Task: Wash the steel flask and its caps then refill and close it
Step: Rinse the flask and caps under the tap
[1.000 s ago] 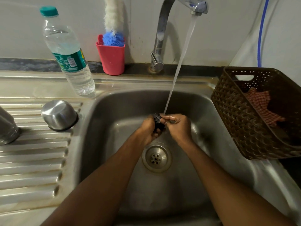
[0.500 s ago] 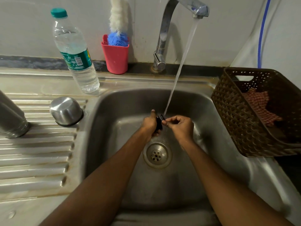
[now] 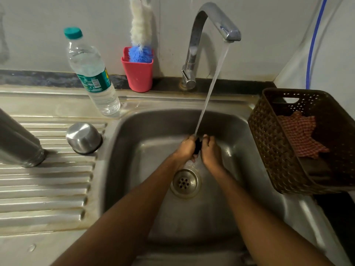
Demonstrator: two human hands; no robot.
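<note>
Hands (image 3: pixel 185 148) (image 3: pixel 211 150) around small black cap (image 3: pixel 197 146)

Plastic water bottle (image 3: pixel 90 73), teal lid, green label, stands on the steel ledge at the basin's back-left corner. Red cup (image 3: pixel 138 75) sits right of it against the wall with a brush (image 3: pixel 140 54) in it: blue bristles at the rim, white fluffy part above. Tap (image 3: pixel 211 16) running, stream (image 3: pixel 213 79) slants down into the sink (image 3: pixel 153 121); drain (image 3: pixel 184 182) in the basin floor. Ribbed drainboard (image 3: pixel 48 189) on the left. Brown perforated basket (image 3: pixel 269 141) on the right rim, red checked cloth (image 3: pixel 301 135) inside. Blue hose (image 3: pixel 315 41) runs down the wall behind it
</note>
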